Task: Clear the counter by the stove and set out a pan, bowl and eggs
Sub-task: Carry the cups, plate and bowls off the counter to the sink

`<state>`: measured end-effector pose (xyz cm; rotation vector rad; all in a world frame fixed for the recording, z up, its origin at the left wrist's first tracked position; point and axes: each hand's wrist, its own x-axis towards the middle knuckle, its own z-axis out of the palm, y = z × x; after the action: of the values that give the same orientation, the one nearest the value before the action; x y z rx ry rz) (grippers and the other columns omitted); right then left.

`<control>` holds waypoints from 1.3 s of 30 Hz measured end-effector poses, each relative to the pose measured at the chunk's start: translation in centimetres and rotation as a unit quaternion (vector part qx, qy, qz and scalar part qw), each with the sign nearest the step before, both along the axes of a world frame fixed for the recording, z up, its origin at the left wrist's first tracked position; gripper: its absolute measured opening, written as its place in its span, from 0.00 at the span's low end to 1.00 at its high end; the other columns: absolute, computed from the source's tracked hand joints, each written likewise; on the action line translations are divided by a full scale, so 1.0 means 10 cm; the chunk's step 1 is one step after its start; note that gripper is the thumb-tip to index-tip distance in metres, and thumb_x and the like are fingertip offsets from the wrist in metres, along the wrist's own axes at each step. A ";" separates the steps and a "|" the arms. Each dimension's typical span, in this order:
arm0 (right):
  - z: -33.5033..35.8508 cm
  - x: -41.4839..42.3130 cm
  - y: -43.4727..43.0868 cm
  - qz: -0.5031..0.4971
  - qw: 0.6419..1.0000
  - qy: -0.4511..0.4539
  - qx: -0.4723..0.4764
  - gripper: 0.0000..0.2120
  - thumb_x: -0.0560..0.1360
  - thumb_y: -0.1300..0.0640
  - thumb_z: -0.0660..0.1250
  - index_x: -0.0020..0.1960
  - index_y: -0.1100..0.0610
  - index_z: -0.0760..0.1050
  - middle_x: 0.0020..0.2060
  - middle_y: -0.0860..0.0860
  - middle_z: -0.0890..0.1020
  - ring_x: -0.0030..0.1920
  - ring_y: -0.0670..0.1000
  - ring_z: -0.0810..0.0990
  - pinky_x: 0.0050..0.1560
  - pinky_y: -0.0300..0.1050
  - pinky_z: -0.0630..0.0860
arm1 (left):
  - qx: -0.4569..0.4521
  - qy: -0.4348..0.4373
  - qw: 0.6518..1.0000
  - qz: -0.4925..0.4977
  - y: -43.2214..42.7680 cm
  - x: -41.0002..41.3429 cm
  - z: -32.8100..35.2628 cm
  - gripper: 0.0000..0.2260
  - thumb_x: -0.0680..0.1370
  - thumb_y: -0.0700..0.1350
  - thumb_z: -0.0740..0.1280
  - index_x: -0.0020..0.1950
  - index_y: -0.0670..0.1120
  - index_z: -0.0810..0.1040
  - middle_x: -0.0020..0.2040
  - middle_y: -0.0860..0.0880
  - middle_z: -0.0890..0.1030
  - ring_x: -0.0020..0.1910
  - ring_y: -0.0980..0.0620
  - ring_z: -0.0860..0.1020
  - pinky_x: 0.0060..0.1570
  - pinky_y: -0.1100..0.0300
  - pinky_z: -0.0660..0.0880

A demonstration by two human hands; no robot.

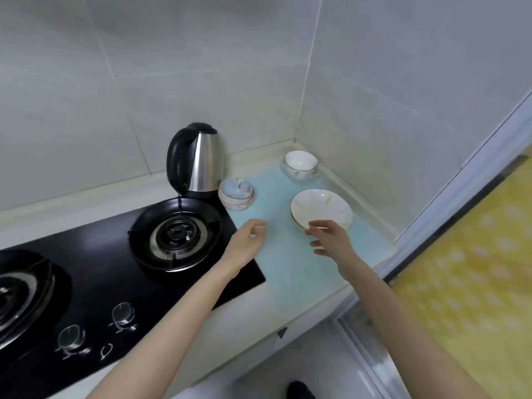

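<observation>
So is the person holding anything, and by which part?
Nothing is held. The left hand hovers empty; the right hand, open, is at the near rim of the stacked plates.

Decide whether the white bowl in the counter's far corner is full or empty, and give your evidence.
Empty: the white bowl stands upright, and its bare white inside shows, nothing in it.

No readable text or numbers; white markings point(128, 327) by the stove knobs point(123, 312) are too blurred.
</observation>
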<state>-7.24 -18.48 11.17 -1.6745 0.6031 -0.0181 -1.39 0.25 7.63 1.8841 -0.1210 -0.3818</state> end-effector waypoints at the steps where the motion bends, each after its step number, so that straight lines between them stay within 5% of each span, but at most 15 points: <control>1: -0.06 0.08 -0.15 -0.003 1.000 0.005 -0.004 0.09 0.76 0.60 0.67 0.57 0.56 0.75 0.46 0.51 0.80 0.38 0.49 0.77 0.43 0.43 0.76 | -0.002 0.008 1.000 0.000 -0.12 0.07 -0.05 0.11 0.78 0.43 0.59 0.56 0.54 0.74 0.54 0.51 0.79 0.51 0.51 0.76 0.52 0.58 0.72; 12: -0.79 0.92 -1.73 0.061 0.992 0.062 -0.086 0.08 0.77 0.58 0.62 0.56 0.52 0.72 0.52 0.51 0.78 0.47 0.52 0.76 0.48 0.46 0.71 | 0.033 0.077 0.993 0.083 -1.20 0.66 -0.50 0.15 0.79 0.44 0.60 0.66 0.51 0.71 0.59 0.47 0.76 0.51 0.49 0.76 0.53 0.56 0.73; 18: -1.04 1.22 -2.19 0.105 0.970 0.083 -0.202 0.13 0.75 0.62 0.65 0.59 0.62 0.72 0.52 0.55 0.78 0.53 0.55 0.77 0.45 0.41 0.66 | 0.062 0.137 0.981 0.119 -1.65 0.77 -0.72 0.22 0.80 0.46 0.60 0.74 0.50 0.63 0.65 0.44 0.72 0.57 0.44 0.74 0.56 0.54 0.72; 22: -1.15 1.34 -2.36 0.158 0.952 0.107 -0.238 0.08 0.75 0.61 0.64 0.53 0.59 0.70 0.47 0.55 0.76 0.46 0.55 0.75 0.40 0.41 0.63 | 0.059 0.177 0.973 0.133 -1.88 0.80 -0.81 0.24 0.79 0.46 0.62 0.75 0.51 0.62 0.65 0.45 0.73 0.63 0.44 0.73 0.63 0.49 0.71; 27: -1.34 1.42 -2.38 0.190 0.957 0.128 -0.177 0.15 0.76 0.59 0.61 0.62 0.59 0.72 0.45 0.55 0.79 0.43 0.56 0.78 0.33 0.39 0.67 | 0.050 0.198 0.962 0.180 -2.03 0.89 -0.92 0.28 0.79 0.43 0.62 0.77 0.52 0.55 0.62 0.45 0.75 0.62 0.43 0.73 0.63 0.47 0.71; 31: -1.55 1.47 -2.36 0.164 0.973 0.133 -0.094 0.20 0.76 0.60 0.60 0.67 0.53 0.65 0.56 0.54 0.79 0.49 0.57 0.80 0.48 0.59 0.80 | 0.047 0.206 0.960 0.183 -2.06 0.94 -0.96 0.29 0.77 0.38 0.61 0.76 0.55 0.58 0.54 0.45 0.77 0.56 0.41 0.77 0.53 0.48 0.78; 39: -1.48 1.52 -2.29 0.127 0.981 0.144 -0.011 0.23 0.77 0.65 0.56 0.71 0.52 0.59 0.61 0.52 0.72 0.57 0.57 0.76 0.48 0.56 0.81 | 0.031 0.189 0.957 0.220 -2.12 0.95 -1.02 0.32 0.71 0.34 0.57 0.72 0.56 0.64 0.42 0.47 0.77 0.52 0.39 0.78 0.54 0.43 0.78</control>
<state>7.95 -41.40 -3.62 -1.7790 0.6006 0.4089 8.15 -20.91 -2.59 1.8005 0.5644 -0.4324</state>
